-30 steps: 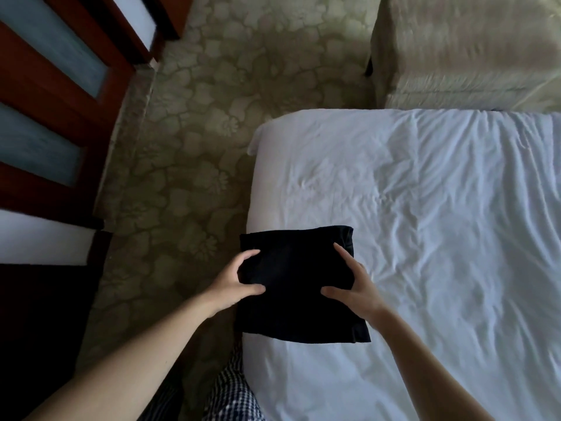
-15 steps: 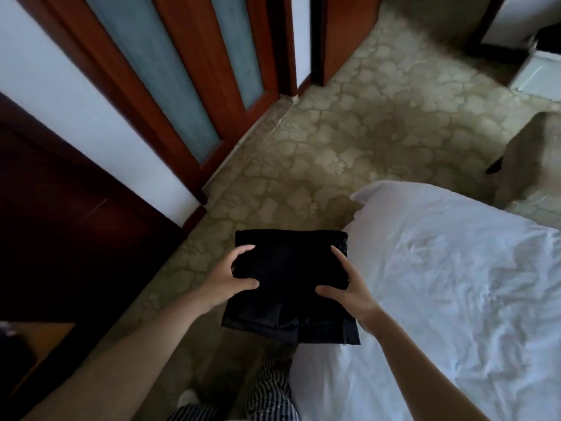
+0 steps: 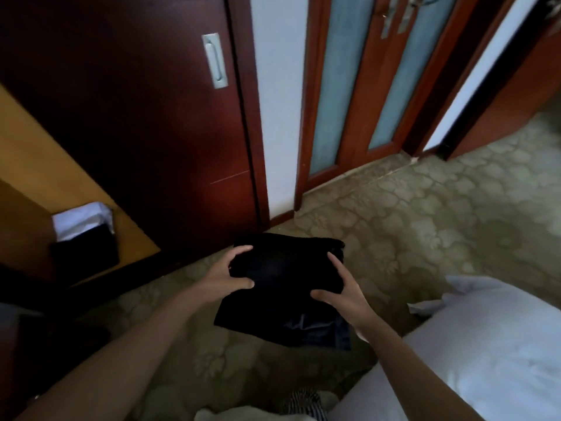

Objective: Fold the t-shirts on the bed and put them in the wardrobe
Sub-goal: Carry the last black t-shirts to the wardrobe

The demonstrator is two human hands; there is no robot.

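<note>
A folded black t-shirt (image 3: 285,278) hangs in the air over the patterned floor, held level between both hands. My left hand (image 3: 226,276) grips its left edge, thumb on top. My right hand (image 3: 343,291) grips its right edge, thumb on top; the near edge of the shirt droops below it. The wardrobe (image 3: 136,123) stands at the left with a dark red sliding door and a metal handle (image 3: 215,60). Its open section shows a yellow wooden shelf (image 3: 45,165) holding a folded white and a folded black garment (image 3: 83,235). The bed (image 3: 473,354) with its white sheet lies at the lower right.
A wooden door with frosted glass panels (image 3: 364,80) stands beyond the wardrobe, a strip of white wall (image 3: 276,101) between them. An open doorway (image 3: 491,74) is at the upper right. Patterned floor (image 3: 440,208) stretches between bed and wall. My checked trouser leg (image 3: 303,402) shows at the bottom.
Both hands lifted the folded black t-shirt off the bed and carried it left over the floor. My view turned left, bringing the wardrobe and its open shelf into sight.
</note>
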